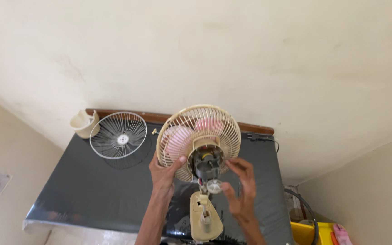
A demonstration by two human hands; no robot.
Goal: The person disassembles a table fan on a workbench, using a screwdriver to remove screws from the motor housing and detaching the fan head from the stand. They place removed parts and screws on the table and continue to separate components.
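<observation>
A cream table fan (199, 136) with pink blades stands on a dark-covered table (91, 190), its back toward me. The rear motor (207, 164) is exposed, with no cover on it. My left hand (163, 174) grips the rear grille's lower left rim. My right hand (240, 186) is at the motor's right side, fingertips pinching a small white round part (214, 186) just below the motor. The fan's cream base (205, 218) sits between my wrists.
A detached wire front grille (119, 134) leans at the table's far left, beside a cream plastic cover (85, 123). A black plug and cord (262, 137) lie at the far right. A yellow bin (314, 232) stands on the floor to the right.
</observation>
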